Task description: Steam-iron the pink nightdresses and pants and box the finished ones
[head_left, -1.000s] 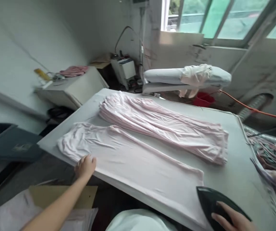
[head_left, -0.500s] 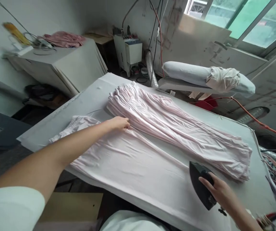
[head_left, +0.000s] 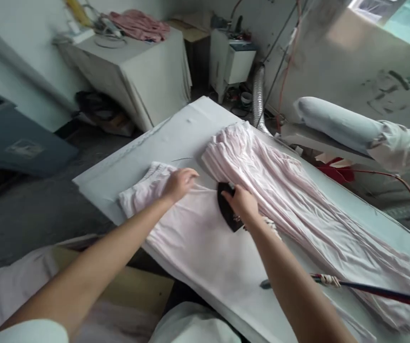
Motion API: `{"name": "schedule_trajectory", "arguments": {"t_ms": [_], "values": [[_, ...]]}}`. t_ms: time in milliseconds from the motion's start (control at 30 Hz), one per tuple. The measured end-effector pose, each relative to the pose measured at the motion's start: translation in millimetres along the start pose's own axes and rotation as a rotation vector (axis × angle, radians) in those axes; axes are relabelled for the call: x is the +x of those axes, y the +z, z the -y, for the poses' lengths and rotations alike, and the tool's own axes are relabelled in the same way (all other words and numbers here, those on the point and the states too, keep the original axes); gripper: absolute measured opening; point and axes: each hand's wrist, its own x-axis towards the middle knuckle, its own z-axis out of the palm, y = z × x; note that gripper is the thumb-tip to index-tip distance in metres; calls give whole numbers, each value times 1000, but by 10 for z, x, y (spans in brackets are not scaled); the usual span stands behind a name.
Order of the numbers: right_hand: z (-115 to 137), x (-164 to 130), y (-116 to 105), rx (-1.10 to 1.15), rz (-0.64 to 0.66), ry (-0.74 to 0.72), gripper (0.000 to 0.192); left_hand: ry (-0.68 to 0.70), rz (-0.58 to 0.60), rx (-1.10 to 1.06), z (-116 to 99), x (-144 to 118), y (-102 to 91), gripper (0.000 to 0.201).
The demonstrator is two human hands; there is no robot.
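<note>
— Where are the hands?
— The right hand (head_left: 242, 202) grips the black iron (head_left: 226, 209), now up near the waistband of the flat pale-pink garment (head_left: 197, 238); before, it sat at the hem. The left hand (head_left: 179, 183) presses there, fingers curled.
— Around them?
— A pleated pink stack (head_left: 297, 190) on the white padded table (head_left: 176, 136).

You get soft, even daylight from the window (head_left: 408, 28) upper right; faint shadows, motion blur and wide-angle stretching toward the edges.
</note>
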Motion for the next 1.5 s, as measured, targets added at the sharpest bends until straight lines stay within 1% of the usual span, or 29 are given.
{"name": "schedule_trajectory", "arguments": {"t_ms": [33,67,100,133,200,267,333,400,467,533,567,600,667,767,800,833,900,933,967,1000,1067,1100,1167,1233,1300,1367,1433,1467,1500], "values": [[63,84,-62,-8,3,22,47,-147,-140,3,278,-216,-190,28],[119,118,-106,-22,19,18,48,-316,-222,32,541,-420,-385,28],[182,104,-131,-40,43,-11,50,-488,-219,73,775,-599,-567,35],[264,49,-134,-62,73,-64,52,-640,-145,97,971,-742,-725,47],[527,-127,-70,-101,148,-213,55,-814,134,31,1242,-905,-947,63],[939,-302,78,-116,254,-378,56,-838,365,-145,1377,-936,-1058,57],[1456,-402,276,-105,364,-519,56,-813,446,-308,1436,-914,-1096,50],[1972,-425,473,-76,429,-586,58,-797,408,-389,1462,-902,-1094,46],[2368,-420,621,-49,407,-590,61,-788,329,-416,1457,-914,-1070,44],[2549,-444,707,-46,349,-602,60,-772,266,-446,1387,-932,-1043,44],[2543,-479,728,-59,330,-626,58,-757,239,-458,1313,-939,-1033,45],[2472,-531,736,-83,322,-657,56,-732,213,-456,1210,-947,-1027,48],[2158,-677,710,-157,365,-728,52,-629,197,-430,934,-986,-1029,54],[1433,-941,541,-262,508,-750,46,-385,332,-483,507,-1179,-1025,51],[1191,-1022,453,-263,549,-716,46,-351,325,-524,414,-1282,-1005,50],[981,-1089,356,-242,580,-657,47,-372,261,-552,358,-1394,-968,52],[713,-1149,172,-140,584,-504,51,-553,52,-512,351,-1609,-852,59],[672,-1129,103,-74,564,-437,53,-653,7,-444,385,-1694,-784,60],[693,-1071,58,-15,533,-390,54,-731,36,-358,430,-1757,-716,58],[766,-978,38,26,495,-362,54,-777,116,-270,474,-1795,-657,53],[999,-731,60,40,406,-322,53,-786,274,-162,533,-1808,-572,40],[1113,-608,88,22,369,-300,52,-778,286,-170,535,-1796,-544,37],[1220,-450,139,5,323,-259,54,-809,156,-345,470,-1783,-498,34],[1044,-499,170,76,295,-251,58,-923,-33,-695,311,-1831,-436,41],[537,-788,229,197,274,-202,62,-1061,-139,-1030,85,-1955,-336,47],[-249,-1262,374,301,256,-53,65,-1131,-94,-1177,-158,-2105,-200,41],[-1209,-1819,586,386,238,131,66,-1143,-5,-1115,-373,-2200,-51,30],[-1715,-2100,686,380,183,217,65,-1145,41,-1059,-465,-2207,17,28],[-2219,-2371,761,329,72,290,65,-1152,83,-1003,-547,-2186,76,30]]}}
